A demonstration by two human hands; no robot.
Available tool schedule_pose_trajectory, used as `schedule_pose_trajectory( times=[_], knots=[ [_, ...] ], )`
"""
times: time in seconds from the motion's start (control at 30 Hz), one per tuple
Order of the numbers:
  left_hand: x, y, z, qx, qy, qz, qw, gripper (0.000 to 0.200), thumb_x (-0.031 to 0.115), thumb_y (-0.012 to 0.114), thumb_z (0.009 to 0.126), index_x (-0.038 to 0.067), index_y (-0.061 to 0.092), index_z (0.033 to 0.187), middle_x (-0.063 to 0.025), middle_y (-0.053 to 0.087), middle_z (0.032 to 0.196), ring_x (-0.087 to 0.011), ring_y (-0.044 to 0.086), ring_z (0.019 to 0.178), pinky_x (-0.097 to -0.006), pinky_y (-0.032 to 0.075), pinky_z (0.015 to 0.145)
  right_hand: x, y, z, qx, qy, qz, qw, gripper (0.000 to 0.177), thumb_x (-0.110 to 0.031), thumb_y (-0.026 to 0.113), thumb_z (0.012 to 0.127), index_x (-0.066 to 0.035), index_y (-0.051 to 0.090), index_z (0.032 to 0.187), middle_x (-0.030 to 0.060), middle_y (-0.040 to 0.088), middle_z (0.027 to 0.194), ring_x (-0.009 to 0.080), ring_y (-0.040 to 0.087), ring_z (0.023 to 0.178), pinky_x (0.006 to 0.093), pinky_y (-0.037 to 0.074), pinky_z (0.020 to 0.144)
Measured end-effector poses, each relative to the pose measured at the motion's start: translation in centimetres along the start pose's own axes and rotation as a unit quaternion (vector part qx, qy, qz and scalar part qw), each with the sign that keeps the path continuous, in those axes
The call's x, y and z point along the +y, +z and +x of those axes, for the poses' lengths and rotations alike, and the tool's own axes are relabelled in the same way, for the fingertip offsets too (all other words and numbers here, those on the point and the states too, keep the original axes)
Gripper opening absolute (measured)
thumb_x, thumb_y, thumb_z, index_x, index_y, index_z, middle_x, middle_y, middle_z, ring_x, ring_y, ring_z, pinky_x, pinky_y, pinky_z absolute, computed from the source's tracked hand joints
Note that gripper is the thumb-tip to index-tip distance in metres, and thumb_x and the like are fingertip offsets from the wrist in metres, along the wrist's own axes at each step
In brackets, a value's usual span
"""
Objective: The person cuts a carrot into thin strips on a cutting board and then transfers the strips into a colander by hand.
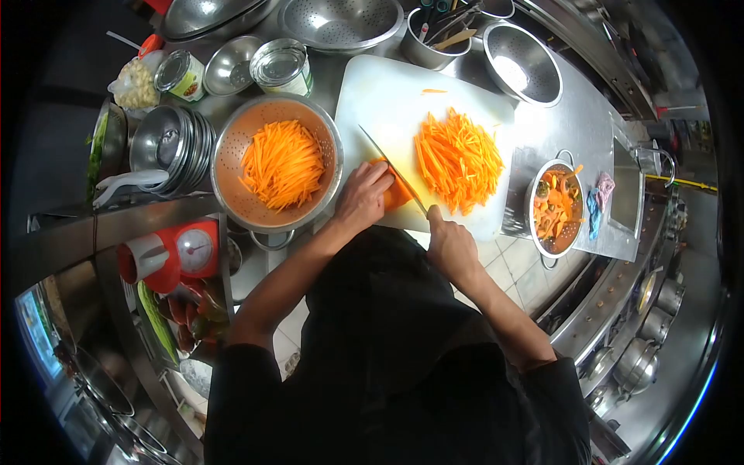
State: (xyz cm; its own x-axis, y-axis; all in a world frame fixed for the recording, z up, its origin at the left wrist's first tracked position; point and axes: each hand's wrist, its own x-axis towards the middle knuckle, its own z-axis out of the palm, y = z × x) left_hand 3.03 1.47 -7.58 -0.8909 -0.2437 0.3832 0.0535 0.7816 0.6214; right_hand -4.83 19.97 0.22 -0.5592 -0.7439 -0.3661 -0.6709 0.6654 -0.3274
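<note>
My left hand (363, 197) presses a piece of carrot (397, 194) down on the white cutting board (372, 89), fingers curled over it. In my right hand (452, 246) is the handle of a kitchen knife (390, 166), its long blade slanting across the board against the carrot, close to my left fingertips. A heap of carrot strips (459, 164) lies to the right of the blade, and a stray strip (435, 91) is near the board's far edge. Left of the board stands a metal colander (227, 147) holding more carrot strips (282, 164).
At the right, a colander (535, 203) holds vegetable scraps, near cloths (604, 190) and a sink (624, 182). Bowls, open cans (280, 67) and a pot of utensils (422, 48) line the back. A stack of metal bowls (203, 151) and a red scale (194, 248) are left.
</note>
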Motion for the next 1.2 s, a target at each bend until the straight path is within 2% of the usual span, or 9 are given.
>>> schedule_pose_trajectory(
  times=[0.23,0.37,0.47,0.6,0.77,0.9,0.97,1.1,1.2],
  knots=[
    [0.1,0.0,0.3,0.011,0.001,0.010,1.000,0.030,-0.006,0.058,0.066,0.001,0.060,0.095,-0.0129,0.055,0.109,-0.0332,0.054,0.095,-0.0433,0.046,0.081,0.1,0.6,2.4,0.014,-0.024,0.015,1.000,0.026,0.002,0.050,0.077,0.000,0.042,0.101,0.0251,0.061,0.066,0.0460,0.062,0.065,0.0545,0.049,0.063],
    [0.3,0.0,-0.2,0.006,-0.008,-0.010,1.000,0.032,-0.009,0.054,0.064,-0.001,0.059,0.095,-0.0160,0.055,0.109,-0.0364,0.053,0.093,-0.0437,0.047,0.082,0.6,2.2,1.6,0.002,0.002,0.014,1.000,0.018,-0.001,0.047,0.082,-0.001,0.043,0.100,0.0260,0.059,0.063,0.0450,0.061,0.064,0.0538,0.048,0.059],
    [0.5,-0.1,-0.4,0.009,-0.007,-0.010,1.000,0.031,-0.009,0.054,0.065,-0.001,0.059,0.094,-0.0161,0.055,0.108,-0.0362,0.053,0.093,-0.0436,0.047,0.082,-0.1,1.8,3.2,0.021,-0.024,0.000,0.999,0.030,0.000,0.052,0.077,0.000,0.043,0.105,0.0283,0.063,0.070,0.0443,0.064,0.069,0.0534,0.051,0.065],
    [0.0,0.1,-0.1,0.011,-0.006,-0.013,1.000,0.031,-0.009,0.054,0.065,-0.001,0.060,0.094,-0.0163,0.056,0.107,-0.0363,0.053,0.094,-0.0434,0.047,0.081,-0.3,1.4,1.6,-0.025,0.014,-0.010,1.000,0.029,0.000,0.053,0.076,0.001,0.043,0.103,0.0265,0.062,0.068,0.0427,0.065,0.068,0.0512,0.052,0.064],
    [-0.1,0.2,-0.6,0.022,-0.006,-0.018,1.000,0.033,-0.009,0.055,0.066,-0.001,0.061,0.097,-0.0161,0.057,0.108,-0.0368,0.054,0.094,-0.0432,0.047,0.081,-0.8,0.6,2.7,0.006,-0.010,0.007,1.000,0.030,0.000,0.053,0.075,0.001,0.042,0.103,0.0291,0.062,0.068,0.0455,0.063,0.065,0.0532,0.050,0.062],
    [-0.2,0.3,-0.5,0.039,-0.017,-0.032,0.999,0.034,-0.009,0.055,0.066,-0.002,0.061,0.099,-0.0160,0.057,0.109,-0.0367,0.054,0.094,-0.0431,0.047,0.081,0.1,2.2,1.5,0.016,-0.009,0.017,1.000,0.017,-0.001,0.046,0.083,0.000,0.042,0.100,0.0282,0.059,0.064,0.0466,0.061,0.062,0.0566,0.047,0.059],
    [-0.2,0.0,-0.4,0.043,-0.015,-0.035,0.998,0.033,-0.009,0.055,0.067,-0.002,0.060,0.099,-0.0159,0.057,0.108,-0.0365,0.054,0.094,-0.0428,0.047,0.080,-0.5,2.4,3.0,0.030,-0.026,0.000,0.999,0.027,0.000,0.051,0.076,0.002,0.043,0.102,0.0287,0.061,0.065,0.0451,0.063,0.064,0.0531,0.050,0.062],
    [-0.1,0.3,-0.3,0.062,-0.029,-0.029,0.997,0.031,-0.009,0.055,0.067,-0.003,0.059,0.097,-0.0159,0.057,0.105,-0.0357,0.055,0.092,-0.0420,0.047,0.078,-0.9,0.7,0.8,-0.021,0.016,-0.005,1.000,0.025,-0.001,0.052,0.077,0.001,0.043,0.100,0.0266,0.062,0.067,0.0446,0.063,0.065,0.0535,0.050,0.061],
    [0.0,0.1,-0.3,0.061,-0.031,-0.052,0.996,0.029,-0.010,0.054,0.068,-0.003,0.058,0.097,-0.0164,0.057,0.103,-0.0359,0.055,0.091,-0.0425,0.047,0.077,-0.4,2.7,2.0,0.002,0.001,0.010,1.000,0.027,0.000,0.053,0.075,0.000,0.043,0.100,0.0277,0.062,0.068,0.0454,0.063,0.066,0.0540,0.049,0.062]
  ],
)
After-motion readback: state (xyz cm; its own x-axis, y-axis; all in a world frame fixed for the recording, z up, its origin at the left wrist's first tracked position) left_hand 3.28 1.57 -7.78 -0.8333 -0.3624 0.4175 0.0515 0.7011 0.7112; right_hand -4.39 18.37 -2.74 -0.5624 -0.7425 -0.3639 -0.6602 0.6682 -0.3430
